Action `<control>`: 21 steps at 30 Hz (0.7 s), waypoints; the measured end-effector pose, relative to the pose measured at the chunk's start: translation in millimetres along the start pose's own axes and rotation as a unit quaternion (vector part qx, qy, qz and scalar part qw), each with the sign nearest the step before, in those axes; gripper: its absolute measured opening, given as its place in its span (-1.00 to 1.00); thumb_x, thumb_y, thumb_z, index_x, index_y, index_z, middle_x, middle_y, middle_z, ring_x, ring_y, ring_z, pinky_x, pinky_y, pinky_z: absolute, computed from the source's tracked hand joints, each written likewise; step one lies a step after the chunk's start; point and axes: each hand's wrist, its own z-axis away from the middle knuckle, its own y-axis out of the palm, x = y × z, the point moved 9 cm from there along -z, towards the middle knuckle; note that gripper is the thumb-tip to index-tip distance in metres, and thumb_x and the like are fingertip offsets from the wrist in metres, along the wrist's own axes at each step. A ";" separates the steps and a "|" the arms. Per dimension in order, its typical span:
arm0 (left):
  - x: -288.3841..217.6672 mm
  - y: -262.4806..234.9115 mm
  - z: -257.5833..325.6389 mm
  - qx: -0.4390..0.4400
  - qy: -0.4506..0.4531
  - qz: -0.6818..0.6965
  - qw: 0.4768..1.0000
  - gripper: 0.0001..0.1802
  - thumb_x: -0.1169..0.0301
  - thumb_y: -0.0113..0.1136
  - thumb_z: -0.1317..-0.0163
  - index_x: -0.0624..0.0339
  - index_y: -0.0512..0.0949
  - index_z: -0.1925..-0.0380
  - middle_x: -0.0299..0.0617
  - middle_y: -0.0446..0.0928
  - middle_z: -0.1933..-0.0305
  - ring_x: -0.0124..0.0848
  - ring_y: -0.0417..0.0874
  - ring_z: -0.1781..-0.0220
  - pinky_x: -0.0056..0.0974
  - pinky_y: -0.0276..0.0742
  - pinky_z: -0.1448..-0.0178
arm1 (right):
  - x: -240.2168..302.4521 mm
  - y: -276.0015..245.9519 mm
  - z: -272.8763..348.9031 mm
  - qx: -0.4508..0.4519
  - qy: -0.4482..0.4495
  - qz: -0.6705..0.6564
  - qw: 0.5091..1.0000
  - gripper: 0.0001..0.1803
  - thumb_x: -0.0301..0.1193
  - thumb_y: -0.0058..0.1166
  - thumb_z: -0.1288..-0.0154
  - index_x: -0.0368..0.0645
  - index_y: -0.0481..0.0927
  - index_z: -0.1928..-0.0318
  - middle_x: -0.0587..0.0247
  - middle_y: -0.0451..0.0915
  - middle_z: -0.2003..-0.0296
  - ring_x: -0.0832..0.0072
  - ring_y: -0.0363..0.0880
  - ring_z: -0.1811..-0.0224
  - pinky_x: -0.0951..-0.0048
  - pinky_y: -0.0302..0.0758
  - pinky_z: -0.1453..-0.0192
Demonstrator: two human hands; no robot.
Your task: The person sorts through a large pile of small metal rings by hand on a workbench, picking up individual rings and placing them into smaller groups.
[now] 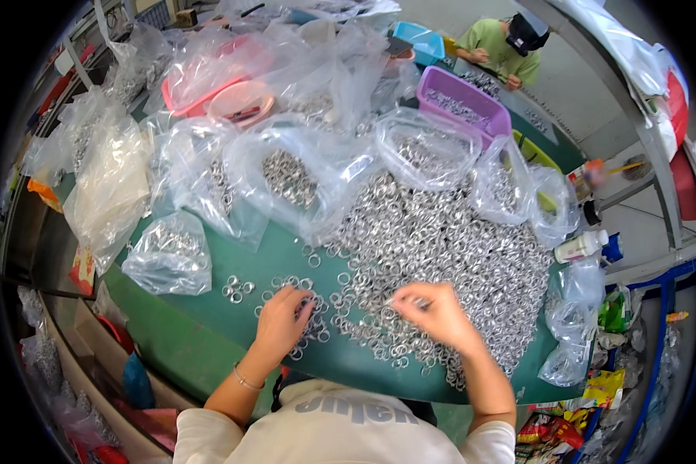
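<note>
A broad heap of small silver metal rings (448, 247) covers the middle and right of the green table (201, 325). Over the heap's left part is my right hand (437, 313), thumb and forefinger brought together in a pinch; whatever lies between the tips is too small to make out. My left hand (282, 321) rests at a smaller spread of rings (317, 329) left of the heap. Its fingers curl inward toward the thumb, and what they hold is hidden. Farther left, several rings (237, 289) form a little separate cluster.
Clear plastic bags of rings (286, 178) line the heap's far side, and a tied bag (170, 255) sits at left. Beyond are a purple basket (464, 104) and a pink basket (209, 77). A white bottle (581, 246) stands at right. Another person (503, 50) works at the far right.
</note>
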 end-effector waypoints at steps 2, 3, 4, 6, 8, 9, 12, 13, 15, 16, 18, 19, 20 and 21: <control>4.5 -4.7 2.7 -0.020 -0.011 0.006 1.000 -0.83 0.53 0.29 -0.03 0.24 0.58 0.33 -0.14 0.38 0.53 -0.23 0.44 0.54 -0.21 0.37 0.43 | 20.2 -78.1 -16.3 -0.127 -0.035 0.089 0.987 -0.89 -0.51 0.18 -0.13 -0.25 0.65 0.31 0.21 0.67 0.38 0.54 0.59 0.36 0.46 0.53 0.24; 4.2 -3.9 1.2 -0.027 -0.013 0.011 0.999 -0.82 0.54 0.30 -0.01 0.23 0.59 0.33 -0.14 0.35 0.56 -0.25 0.40 0.56 -0.21 0.34 0.44 | 27.2 -130.4 -28.0 -0.224 -0.138 0.138 0.955 -0.87 -0.48 0.17 -0.13 -0.27 0.66 0.31 0.23 0.66 0.38 0.56 0.57 0.35 0.49 0.50 0.23; 6.0 -1.4 0.1 -0.021 -0.020 0.001 1.000 -0.82 0.55 0.30 -0.01 0.24 0.60 0.33 -0.14 0.36 0.57 -0.26 0.41 0.56 -0.22 0.34 0.45 | 39.9 -176.0 -42.5 -0.308 -0.084 0.124 0.939 -0.82 -0.44 0.15 -0.16 -0.31 0.65 0.30 0.22 0.65 0.39 0.58 0.54 0.37 0.53 0.46 0.25; -0.1 8.4 -6.2 -0.004 -0.012 0.006 1.000 -0.83 0.54 0.30 -0.01 0.24 0.60 0.33 -0.14 0.36 0.57 -0.26 0.41 0.57 -0.22 0.34 0.45 | 31.9 -261.0 -74.7 -0.397 -0.104 0.121 0.904 -0.76 -0.40 0.12 -0.23 -0.36 0.63 0.21 0.31 0.54 0.51 0.64 0.42 0.51 0.54 0.39 0.39; 2.7 11.4 -7.0 -0.005 -0.007 0.011 1.000 -0.84 0.53 0.30 -0.01 0.26 0.60 0.34 -0.14 0.36 0.59 -0.27 0.41 0.58 -0.24 0.34 0.46 | 28.4 -282.9 -90.2 -0.416 -0.095 0.025 0.904 -0.72 -0.38 0.07 -0.30 -0.37 0.59 0.13 0.39 0.44 0.57 0.70 0.31 0.60 0.60 0.26 0.52; 1.7 11.5 -8.4 0.004 -0.014 0.007 1.000 -0.85 0.54 0.28 -0.03 0.26 0.61 0.34 -0.12 0.37 0.58 -0.25 0.42 0.57 -0.23 0.35 0.44 | 22.3 -279.8 -91.3 -0.412 -0.095 -0.054 0.904 -0.71 -0.37 0.04 -0.33 -0.37 0.57 0.10 0.41 0.39 0.60 0.73 0.26 0.64 0.62 0.19 0.57; -0.3 7.6 -8.0 0.006 -0.008 -0.004 1.000 -0.87 0.55 0.21 -0.08 0.25 0.60 0.32 -0.06 0.43 0.52 -0.14 0.48 0.50 -0.16 0.41 0.38 | 17.1 -244.4 -85.9 -0.352 -0.087 -0.218 0.906 -0.67 -0.31 -0.06 -0.41 -0.37 0.52 0.06 0.47 0.30 0.64 0.77 0.14 0.70 0.66 0.02 0.65; 6.6 8.7 -4.5 -0.001 0.004 -0.012 1.000 -0.87 0.55 0.17 -0.10 0.24 0.59 0.30 -0.03 0.48 0.46 -0.08 0.52 0.44 -0.12 0.44 0.34 | 9.3 -219.0 -80.2 -0.315 -0.070 -0.267 0.908 -0.65 -0.28 -0.09 -0.44 -0.37 0.50 0.05 0.48 0.27 0.65 0.78 0.10 0.72 0.67 -0.03 0.66; 15.1 11.7 -1.0 -0.005 0.019 -0.018 1.000 -0.81 0.58 0.08 -0.14 0.23 0.56 0.23 0.02 0.53 0.36 0.03 0.55 0.35 -0.05 0.47 0.29 | 2.2 -177.9 -60.3 -0.253 -0.059 -0.321 0.911 -0.62 -0.23 -0.15 -0.47 -0.35 0.53 0.12 0.48 0.28 0.66 0.77 0.11 0.74 0.67 0.00 0.68; 13.3 16.1 -4.6 -0.004 0.027 -0.016 1.000 -0.77 0.61 0.03 -0.14 0.23 0.54 0.18 0.04 0.54 0.32 0.06 0.55 0.31 -0.02 0.46 0.26 | -8.1 -153.7 -46.1 -0.216 -0.040 -0.313 0.924 -0.64 -0.23 -0.11 -0.45 -0.32 0.55 0.14 0.49 0.30 0.67 0.78 0.12 0.74 0.70 0.01 0.67; 3.0 23.0 -13.7 0.072 -0.005 -0.037 0.997 -0.67 0.61 0.01 -0.13 0.20 0.47 0.06 0.02 0.52 0.30 0.04 0.56 0.32 -0.02 0.48 0.27 | -29.7 -103.1 -21.5 -0.136 0.036 -0.238 0.961 -0.68 -0.25 -0.04 -0.41 -0.26 0.60 0.17 0.49 0.38 0.68 0.77 0.21 0.74 0.69 0.11 0.66; 0.6 26.4 -14.4 0.087 0.000 -0.060 0.994 -0.65 0.60 0.02 -0.14 0.18 0.46 0.04 0.00 0.51 0.31 0.02 0.56 0.33 -0.03 0.48 0.28 | -35.8 -72.1 -14.3 -0.088 0.089 -0.164 0.978 -0.71 -0.26 0.01 -0.38 -0.23 0.63 0.17 0.48 0.44 0.68 0.74 0.28 0.74 0.67 0.19 0.65; -3.6 30.7 -17.9 0.100 0.012 -0.082 0.992 -0.64 0.59 0.03 -0.14 0.17 0.45 0.01 -0.01 0.50 0.31 0.01 0.57 0.34 -0.04 0.49 0.28 | -36.1 -48.1 -11.5 -0.106 -0.014 -0.068 0.992 -0.75 -0.29 0.05 -0.34 -0.20 0.64 0.17 0.40 0.52 0.64 0.61 0.39 0.73 0.56 0.29 0.63; -7.4 35.5 -21.9 0.113 0.024 -0.105 0.988 -0.62 0.58 0.05 -0.14 0.15 0.44 -0.01 -0.03 0.49 0.31 0.00 0.57 0.34 -0.05 0.49 0.29 | -34.5 -19.3 -8.1 -0.121 -0.119 0.029 0.985 -0.78 -0.31 0.09 -0.30 -0.17 0.65 0.16 0.32 0.59 0.60 0.49 0.49 0.71 0.45 0.39 0.61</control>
